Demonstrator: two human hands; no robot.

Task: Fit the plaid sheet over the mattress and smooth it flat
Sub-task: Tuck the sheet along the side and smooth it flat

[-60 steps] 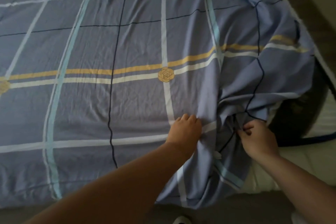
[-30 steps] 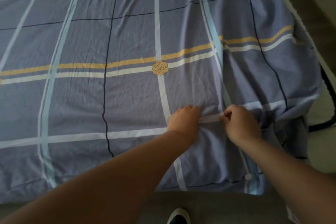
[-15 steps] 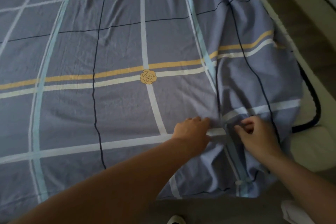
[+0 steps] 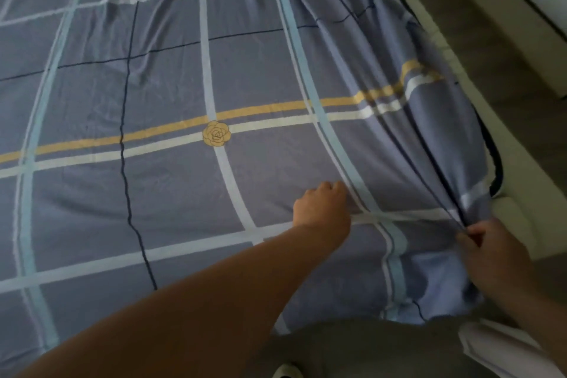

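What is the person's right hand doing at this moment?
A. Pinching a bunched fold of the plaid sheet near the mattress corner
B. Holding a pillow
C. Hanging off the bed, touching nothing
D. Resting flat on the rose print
A: the right hand grips gathered folds of the plaid sheet by the bare mattress corner, while the left hand presses the sheet down beside it.

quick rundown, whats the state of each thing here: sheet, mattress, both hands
plaid sheet: spread mostly flat on the left and centre, bunched into long folds toward the right corner
mattress: right corner and right edge bare, not yet covered
left hand: resting knuckles-up on the sheet, pinning it down
right hand: closed on the gathered sheet edge near the bare corner
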